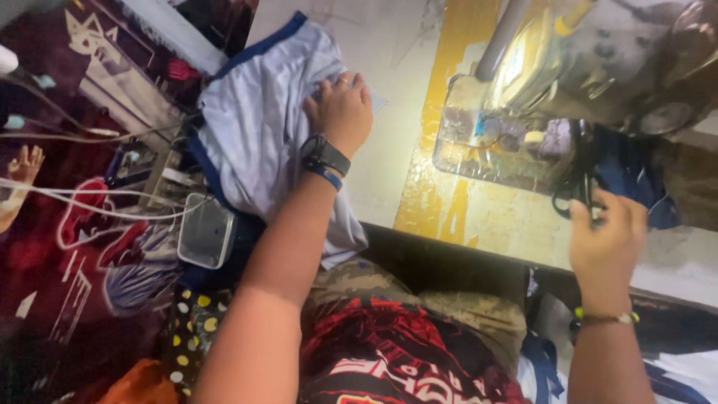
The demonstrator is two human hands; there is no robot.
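Note:
My left hand (342, 111) rests with fingers curled on a pale blue-grey cloth with dark blue trim (258, 123) that hangs over the left edge of the sewing table (389, 150). A black watch and blue band circle that wrist. My right hand (607, 238) grips black-handled scissors (574, 196) close to a piece of dark blue fabric (636, 176) beside the sewing machine (553, 67). The scissor blades are hidden and the hand is blurred.
A clear plastic tray (493, 146) with small sewing bits sits under the machine arm. A phone (206, 230), cables and a power strip lie left of the table on a patterned maroon blanket (67, 247). Another person's hand (26, 164) shows at far left.

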